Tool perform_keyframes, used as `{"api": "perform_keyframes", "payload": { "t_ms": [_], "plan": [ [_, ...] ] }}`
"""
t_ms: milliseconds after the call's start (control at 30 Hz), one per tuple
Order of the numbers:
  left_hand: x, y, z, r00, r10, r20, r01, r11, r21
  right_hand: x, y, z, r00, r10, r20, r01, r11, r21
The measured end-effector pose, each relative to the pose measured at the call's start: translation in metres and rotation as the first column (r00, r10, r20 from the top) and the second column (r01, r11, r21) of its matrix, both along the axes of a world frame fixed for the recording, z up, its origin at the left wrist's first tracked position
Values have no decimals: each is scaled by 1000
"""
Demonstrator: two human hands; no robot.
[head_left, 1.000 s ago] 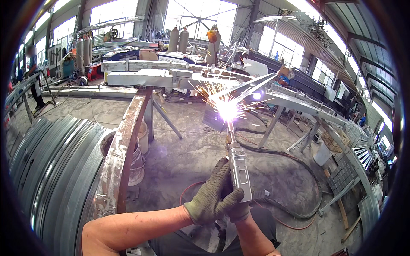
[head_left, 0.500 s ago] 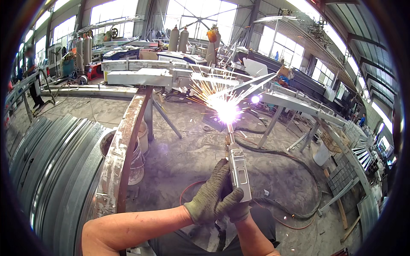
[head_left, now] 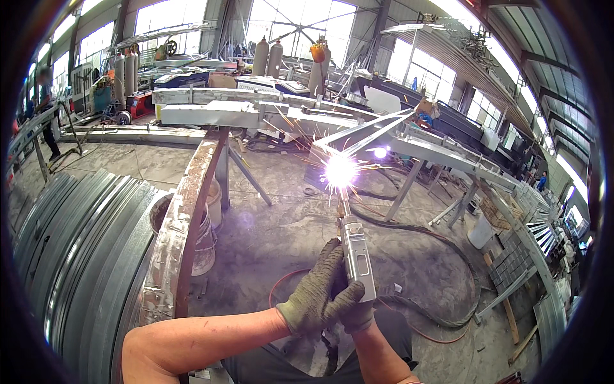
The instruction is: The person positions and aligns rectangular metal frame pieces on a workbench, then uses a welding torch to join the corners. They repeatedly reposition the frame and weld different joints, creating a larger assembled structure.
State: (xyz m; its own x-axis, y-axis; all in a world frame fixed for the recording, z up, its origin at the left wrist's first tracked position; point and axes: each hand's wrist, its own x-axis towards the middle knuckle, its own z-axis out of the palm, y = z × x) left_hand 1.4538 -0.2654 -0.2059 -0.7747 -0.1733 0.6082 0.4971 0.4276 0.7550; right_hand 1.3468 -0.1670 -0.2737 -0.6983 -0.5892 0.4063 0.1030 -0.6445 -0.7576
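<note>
Both my hands wear dark green work gloves and are closed around a silver welding gun (head_left: pixel 358 256). My left hand (head_left: pixel 313 291) wraps its left side, fingers pointing up along the body. Lower down, my right hand (head_left: pixel 357 312) grips the handle, its thumb across the back; part of it is hidden behind the gun and the left glove. The narrow nozzle points away from me. At its tip burns a blinding white-violet glare with orange sparks, which hides the exact contact spot. Just beyond the glare, bright metal bars (head_left: pixel 368 136) meet at an angle.
A rusty steel beam (head_left: pixel 185 237) runs along my left, with buckets (head_left: pixel 203 246) beside it and stacked metal channels (head_left: pixel 96 237) further left. A dark hose (head_left: pixel 441 237) loops over the floor at right. Gas cylinders (head_left: pixel 275 59) stand at the back; a person (head_left: pixel 46 109) is far left.
The glare has shrunk slightly and the spark spray is thinner, so the angled bars show more clearly. My hands and the welding gun hold almost the same place.
</note>
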Motion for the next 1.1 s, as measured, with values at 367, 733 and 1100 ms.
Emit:
{"api": "perform_keyframes", "payload": {
  "t_ms": [367,733,1100],
  "plan": [
    [0,3,-6,999,41,6,-41,999,-6,-7,2,-19,999,-27,-40,30,997,66],
    [-3,6,-17,998,69,15,-69,997,19,-8,5,-21,981,-79,-175,97,990,101],
    [-2,7,-23,993,122,-4,-122,992,-32,-4,8,-16,994,-19,-107,29,995,96]
  ]
}}
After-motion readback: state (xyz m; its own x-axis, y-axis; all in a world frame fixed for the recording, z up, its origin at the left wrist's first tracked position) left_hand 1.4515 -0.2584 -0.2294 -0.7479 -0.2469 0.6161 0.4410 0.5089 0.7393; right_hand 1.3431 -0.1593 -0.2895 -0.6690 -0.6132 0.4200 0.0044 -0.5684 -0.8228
